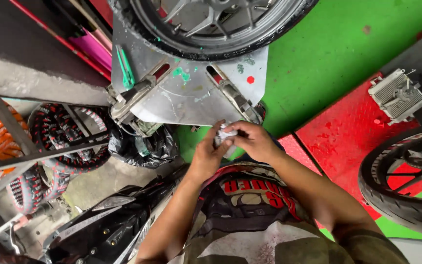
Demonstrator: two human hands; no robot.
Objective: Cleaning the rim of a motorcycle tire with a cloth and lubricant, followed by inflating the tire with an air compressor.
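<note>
1. Both hands meet in the middle, just below the metal plate [191, 93] of the tyre machine.
2. The left hand [205, 157] curls its fingers shut around a small white wad [224, 134], gripping it from below.
3. The right hand [254, 139] comes over the top, thumb and fingertips pinching the same wad; the two hands are touching.
4. What the wad is, paper or cloth, I cannot tell; most of it is hidden between the fingers.
5. Up top, a wheel [211, 22] with a black tyre and grey spokes lies on the plate, hanging over its far edge.
6. A green tool [125, 68] lies on the plate's left side, and there is a red dot [250, 79] to the right.
7. Under the plate's left corner, a black bag [145, 146] sits bunched up.
8. On the left, a rack [30, 146] holds tyres wrapped in red and orange.
9. On the right, a second wheel [406, 181] lies on the red floor, with a grey finned part [399, 95] well above it.
10. At bottom left there is a black scooter [108, 225], near the left forearm.
</note>
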